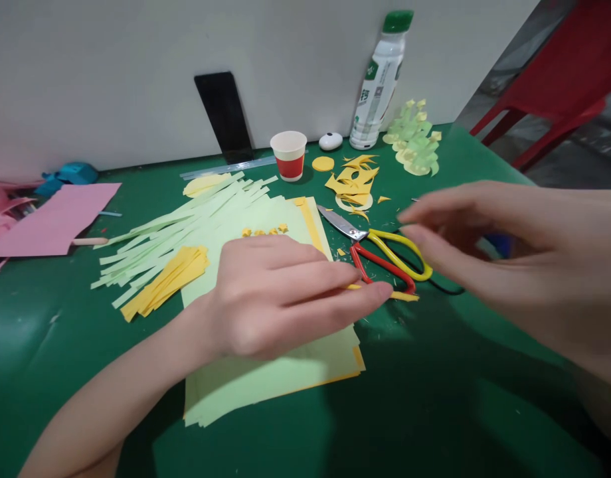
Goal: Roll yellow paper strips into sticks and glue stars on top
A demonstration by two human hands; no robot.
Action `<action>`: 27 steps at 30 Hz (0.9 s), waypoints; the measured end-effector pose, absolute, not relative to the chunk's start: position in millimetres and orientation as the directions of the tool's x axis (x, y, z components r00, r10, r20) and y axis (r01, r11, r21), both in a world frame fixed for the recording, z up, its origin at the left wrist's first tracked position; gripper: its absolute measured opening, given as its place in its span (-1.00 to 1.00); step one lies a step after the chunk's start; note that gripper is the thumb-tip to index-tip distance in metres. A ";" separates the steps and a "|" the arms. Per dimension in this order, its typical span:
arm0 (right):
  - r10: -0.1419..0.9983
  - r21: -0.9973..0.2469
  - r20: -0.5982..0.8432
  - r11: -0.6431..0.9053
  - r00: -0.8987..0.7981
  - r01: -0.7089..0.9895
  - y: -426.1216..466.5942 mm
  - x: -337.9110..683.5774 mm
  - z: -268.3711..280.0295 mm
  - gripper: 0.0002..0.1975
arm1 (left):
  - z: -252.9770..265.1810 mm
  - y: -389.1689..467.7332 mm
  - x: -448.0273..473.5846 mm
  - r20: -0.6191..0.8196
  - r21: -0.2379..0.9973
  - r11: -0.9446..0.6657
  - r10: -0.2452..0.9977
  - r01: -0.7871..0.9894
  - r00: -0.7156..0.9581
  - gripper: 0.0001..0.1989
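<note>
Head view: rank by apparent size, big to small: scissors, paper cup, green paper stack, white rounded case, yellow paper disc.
1. green paper stack, partly covered
2. scissors
3. paper cup
4. white rounded case and yellow paper disc: too alike to rank

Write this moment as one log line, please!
left hand: holds yellow strip | right hand: near scissors, grip unclear | below left hand: green paper | farther back: red-and-white cup, green-capped bottle
</note>
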State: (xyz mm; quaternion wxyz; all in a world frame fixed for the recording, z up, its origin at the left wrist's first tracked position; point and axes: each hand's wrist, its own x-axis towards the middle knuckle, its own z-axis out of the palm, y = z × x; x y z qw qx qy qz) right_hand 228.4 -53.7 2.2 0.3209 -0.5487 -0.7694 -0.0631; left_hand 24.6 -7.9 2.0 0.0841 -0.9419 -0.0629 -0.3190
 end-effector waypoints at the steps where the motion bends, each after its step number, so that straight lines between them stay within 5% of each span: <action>1: 0.841 -0.372 0.503 0.420 -0.200 0.828 -53.1 228.0 2.6 -0.86 | 3.3 -9.3 23.8 0.603 -0.137 -0.972 0.069 0.189 0.795 -0.88; 5: 0.914 -0.750 0.262 0.394 -0.309 0.531 -52.7 222.5 2.6 -0.85 | 4.5 -12.1 19.9 0.604 -0.270 -0.932 0.031 0.241 0.796 -0.88; 9: 0.949 -0.872 0.185 0.278 -0.255 0.404 -55.7 213.5 -0.9 -0.88 | 1.4 -10.7 15.7 0.600 -0.382 -0.901 -0.074 0.204 0.797 -0.87; 27: 0.895 -0.725 0.393 0.442 -0.209 0.529 -62.1 207.1 1.6 -0.88 | -1.5 -8.5 15.9 0.587 -0.352 -0.917 -0.062 0.186 0.807 -0.86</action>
